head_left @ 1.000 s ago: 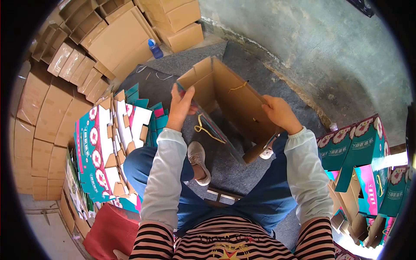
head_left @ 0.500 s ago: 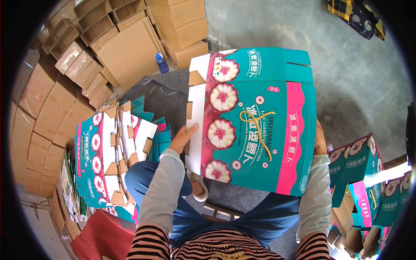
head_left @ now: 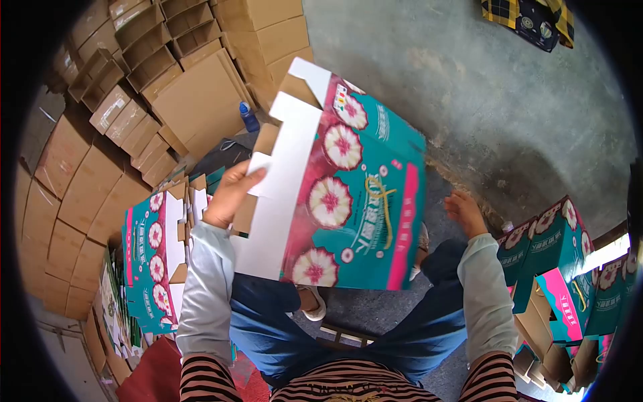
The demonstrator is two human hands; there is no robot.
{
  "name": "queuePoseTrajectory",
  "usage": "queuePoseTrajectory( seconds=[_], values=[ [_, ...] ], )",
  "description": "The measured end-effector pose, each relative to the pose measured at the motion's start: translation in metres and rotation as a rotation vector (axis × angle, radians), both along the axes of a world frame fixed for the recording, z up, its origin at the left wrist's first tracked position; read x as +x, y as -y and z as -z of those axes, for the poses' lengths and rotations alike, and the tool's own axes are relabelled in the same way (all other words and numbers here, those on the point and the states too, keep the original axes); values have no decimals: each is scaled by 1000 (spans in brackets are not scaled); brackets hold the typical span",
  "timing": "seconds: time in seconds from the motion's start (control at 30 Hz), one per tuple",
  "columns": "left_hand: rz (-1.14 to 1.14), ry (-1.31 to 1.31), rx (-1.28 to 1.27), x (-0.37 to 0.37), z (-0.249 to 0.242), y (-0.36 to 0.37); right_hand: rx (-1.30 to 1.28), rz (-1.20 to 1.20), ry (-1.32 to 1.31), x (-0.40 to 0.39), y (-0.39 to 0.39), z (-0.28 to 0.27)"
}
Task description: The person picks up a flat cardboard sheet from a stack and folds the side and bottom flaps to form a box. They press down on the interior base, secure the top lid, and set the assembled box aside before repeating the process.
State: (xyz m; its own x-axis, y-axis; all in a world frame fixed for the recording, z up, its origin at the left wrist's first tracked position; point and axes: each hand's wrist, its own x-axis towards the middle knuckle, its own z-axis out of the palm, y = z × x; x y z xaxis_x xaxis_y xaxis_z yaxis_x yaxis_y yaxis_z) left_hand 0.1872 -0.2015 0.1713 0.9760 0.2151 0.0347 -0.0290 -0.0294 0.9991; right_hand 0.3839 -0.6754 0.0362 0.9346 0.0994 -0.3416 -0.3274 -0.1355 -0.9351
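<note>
A teal and pink printed carton [head_left: 395, 144] with radish slice pictures and a yellow cord handle hangs tilted before me, above my legs. My left hand [head_left: 231, 194] grips its white notched flap edge, thumb on the printed side's white strip. The fingers behind the flap are partly hidden. To the right, my right hand [head_left: 465, 211] is off the carton, with nothing in it and its fingers loosely curled. Left of my left hand stands a stack of similar flattened cartons [head_left: 144, 251], their white notched edges facing me.
Brown cardboard boxes [head_left: 74, 194] pile up along the left and back. A blue bottle [head_left: 249, 117] stands by them. Opened teal cartons [head_left: 549, 261] sit at the right. A red cloth-like sheet [head_left: 157, 372] lies low left. Yellow-black checked fabric [head_left: 499, 10] is at the top right.
The carton has tilted and shifted left, its left edge rising with my left hand. My right hand has let go of the carton's right side and is now apart from it.
</note>
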Motion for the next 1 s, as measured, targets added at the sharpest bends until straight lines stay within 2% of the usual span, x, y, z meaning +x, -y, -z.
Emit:
queuePoseTrajectory(
  seconds=[0.03, 0.13, 0.17, 0.23, 0.27, 0.33, 0.43, 0.47, 0.57, 0.67, 0.77, 0.9, 0.93, 1.0],
  values=[
    [35, 19, 66, 1, 1, 13, -121, -8, 69, -5, -6, -4],
    [180, 120, 425, 5, 10, 55, 38, -259, 237, -31, -41, -30],
    [209, 179, 687, 6, 12, 66, 91, -264, 314, -38, -53, -36],
    [250, 232, 1016, 8, 15, 85, 201, -280, 477, -43, -71, -48],
    [253, 246, 1047, 9, 21, 91, 161, -288, 534, -42, -73, -53],
    [224, 212, 1070, 9, 23, 99, 88, -308, 643, -44, -79, -63],
    [140, 182, 1064, 11, 31, 116, 9, -448, 379, -61, -94, -75],
    [110, 195, 1063, 12, 35, 124, -4, -457, 380, -68, -105, -75],
    [88, 175, 1049, 13, 31, 158, -19, -342, 485, -78, -140, -61],
    [76, 196, 1064, 19, 27, 180, -84, -393, 223, -78, -157, -72],
    [85, 167, 1021, 29, 32, 190, -26, -452, 109, -59, -153, -62],
    [131, 17, 866, 36, 49, 190, -30, -452, 77, -50, -144, -38],
    [100, -118, 982, 35, 43, 190, -62, -462, 13, -57, -146, -54],
    [125, 63, 893, 29, 68, 176, -50, -459, 46, -58, -141, -51]
  ],
)
